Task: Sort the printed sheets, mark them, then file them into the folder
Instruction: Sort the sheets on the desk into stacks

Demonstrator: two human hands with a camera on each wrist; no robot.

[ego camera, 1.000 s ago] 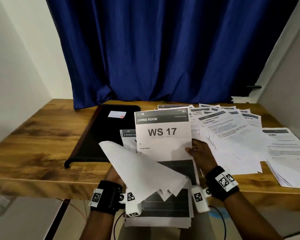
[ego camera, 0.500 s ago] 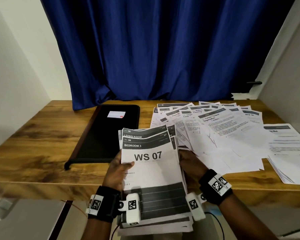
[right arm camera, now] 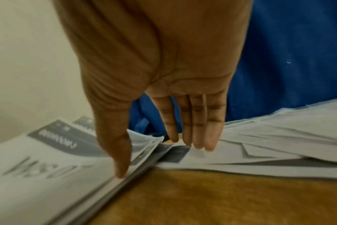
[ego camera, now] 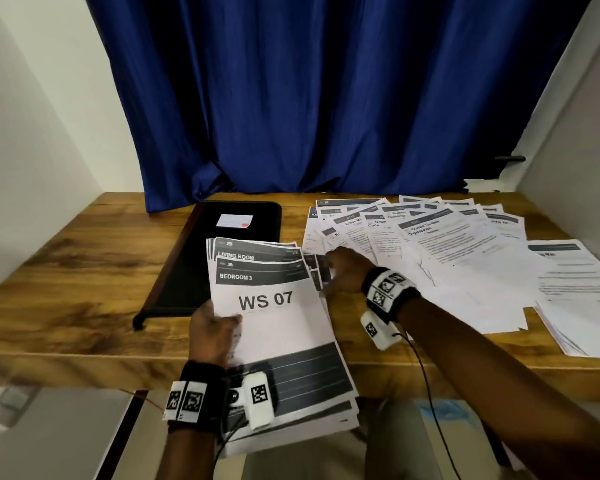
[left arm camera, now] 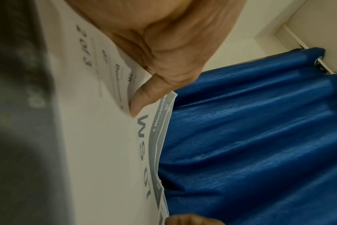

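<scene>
My left hand [ego camera: 215, 330] grips a thick stack of printed sheets [ego camera: 281, 327] by its left edge, thumb [left arm camera: 142, 99] pressed on the top page, which reads "BEDROOM 3, WS 07". The stack juts over the table's front edge. My right hand [ego camera: 342, 271] is open just right of the stack, its straight fingers [right arm camera: 198, 137] reaching onto the fanned sheets [ego camera: 447, 258] lying on the table, and its thumb [right arm camera: 121, 164] touches the stack's right edge. A shut black folder [ego camera: 187, 271] with a white label [ego camera: 234, 220] lies behind and left of the stack.
The wooden table [ego camera: 70, 289] sits between white walls, with a blue curtain [ego camera: 326, 98] behind. Another pile of printed sheets [ego camera: 582, 299] lies at the right edge. Cables hang from my wrist cameras below the table's front edge.
A lifted sheet and the WS 17 page went back into the stack, leaving WS 07 on top. My right hand then let go of the stack and reached right onto the fanned sheets.
</scene>
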